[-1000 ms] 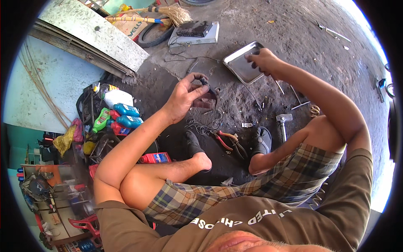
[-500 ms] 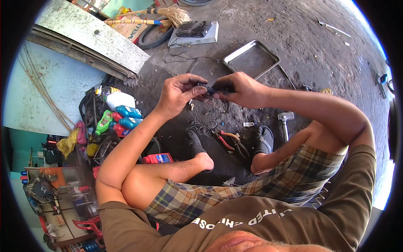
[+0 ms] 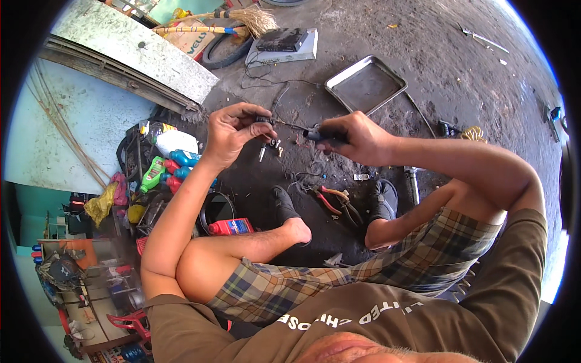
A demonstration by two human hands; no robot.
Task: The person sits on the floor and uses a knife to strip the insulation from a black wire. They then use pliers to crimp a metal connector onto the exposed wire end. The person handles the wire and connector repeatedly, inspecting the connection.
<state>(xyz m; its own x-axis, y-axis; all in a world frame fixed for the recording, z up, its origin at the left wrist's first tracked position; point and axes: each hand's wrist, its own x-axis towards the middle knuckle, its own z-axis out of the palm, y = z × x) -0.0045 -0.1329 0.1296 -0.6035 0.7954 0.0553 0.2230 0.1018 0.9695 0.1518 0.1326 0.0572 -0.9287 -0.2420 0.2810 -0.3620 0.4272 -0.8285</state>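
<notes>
My left hand (image 3: 237, 132) is raised over the ground with a small dark part (image 3: 264, 120) pinched between thumb and fingers. Below its fingertips show a silver key-like piece (image 3: 262, 152) and a small brass-coloured piece (image 3: 279, 151); whether they hang from the part cannot be made out. Across from it, my right hand (image 3: 357, 138) is closed round a black cylindrical piece (image 3: 313, 135). A thin dark wire or shaft (image 3: 292, 125) spans the gap between the two hands. Pliers with red grips (image 3: 330, 201) and a second, dark-handled pair (image 3: 351, 213) lie between my feet.
A metal tray (image 3: 396, 97) lies beyond my right hand. A hammer (image 3: 413, 181) rests beside my right foot. Several bottles (image 3: 181, 158) stand at the left, with a red bottle (image 3: 230, 226) by my left leg. Farther off are a black box (image 3: 282, 41) and a tire (image 3: 227, 55).
My hands have drawn apart, the left moving left and the right slightly right and down. The thin wire or shaft and the black cylindrical piece now show between them.
</notes>
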